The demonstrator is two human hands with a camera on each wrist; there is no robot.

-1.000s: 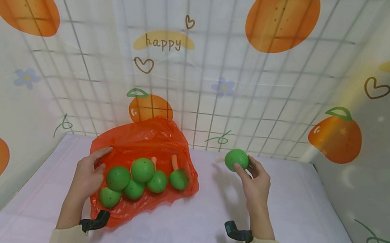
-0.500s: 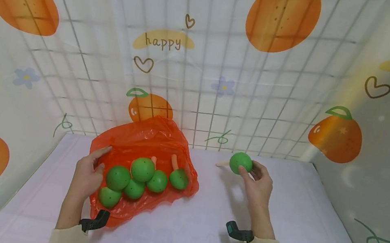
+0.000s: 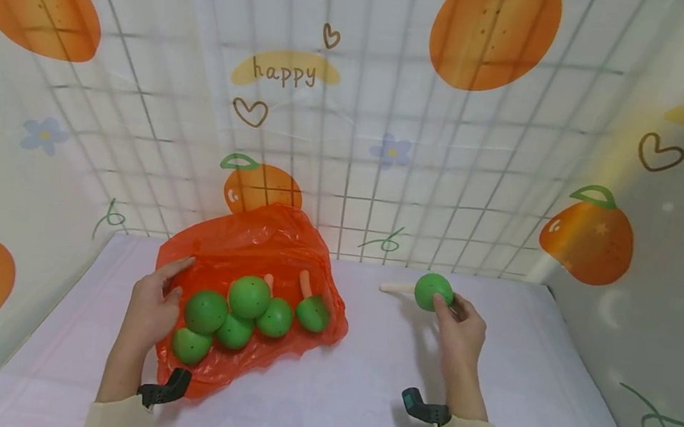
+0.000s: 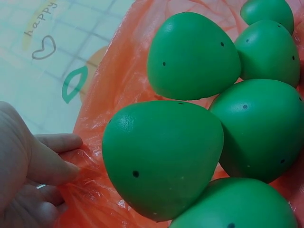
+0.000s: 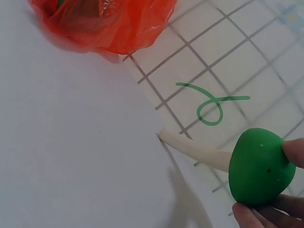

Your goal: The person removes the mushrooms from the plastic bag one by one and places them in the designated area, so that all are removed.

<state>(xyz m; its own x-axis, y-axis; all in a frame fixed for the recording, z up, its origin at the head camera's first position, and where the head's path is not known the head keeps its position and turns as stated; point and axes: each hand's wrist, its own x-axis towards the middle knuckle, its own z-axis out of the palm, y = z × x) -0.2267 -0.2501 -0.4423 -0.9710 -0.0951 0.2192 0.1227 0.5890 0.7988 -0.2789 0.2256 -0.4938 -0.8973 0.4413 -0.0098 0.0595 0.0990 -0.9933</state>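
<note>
My right hand (image 3: 462,334) grips a toy mushroom (image 3: 432,290) by its green, black-dotted cap, thumb on the near side. Its pale stem points left over the white table, and in the right wrist view the stem tip is close to the surface. My left hand (image 3: 149,311) pinches the left edge of a red plastic bag (image 3: 248,234), thumb against fingers in the left wrist view. Several more green mushrooms lie in the bag's mouth, one cap (image 4: 161,156) close beside my left fingers. Two stems show there, tinted orange; other stems are hidden.
The white table (image 3: 348,416) runs up to a back wall of printed cloth (image 3: 355,114) over a wire grid. Similar cloth stands at both sides. A black wrist camera (image 3: 423,408) sits on each wrist.
My right hand has moved right and a little toward me with the mushroom, turning it so more of the stem shows. My left hand and the bag stay in place.
</note>
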